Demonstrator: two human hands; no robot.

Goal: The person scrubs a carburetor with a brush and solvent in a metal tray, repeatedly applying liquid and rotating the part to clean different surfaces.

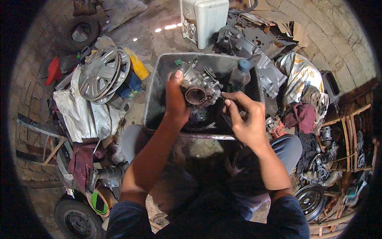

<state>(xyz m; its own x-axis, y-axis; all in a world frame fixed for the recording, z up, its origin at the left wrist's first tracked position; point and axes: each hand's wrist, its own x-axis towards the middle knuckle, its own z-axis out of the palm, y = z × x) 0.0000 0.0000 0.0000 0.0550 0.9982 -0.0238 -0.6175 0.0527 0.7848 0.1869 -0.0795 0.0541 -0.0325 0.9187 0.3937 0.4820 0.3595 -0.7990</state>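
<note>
A grey metal carburetor [202, 85] with a round open bore facing me is held over a dark plastic tub [159, 63]. My left hand [176, 95] is wrapped round its left side, thumb on top. My right hand [246, 115] is closed in a pinch at the carburetor's right side, thumb and forefinger pressed together. What lies between those fingertips is too small to make out. A clear plastic bottle [240, 75] with a blue cap stands in the tub's right part. Dark, wet-looking grime covers the tub floor below the carburetor.
Silver wheel covers [101, 75] and a white sack [71, 107] lie to the left. A white container [205, 22] stands beyond the tub. Metal castings [268, 73], a printed sack [300, 71] and a maroon cloth [300, 117] crowd the right. A wheel [77, 219] lies at lower left.
</note>
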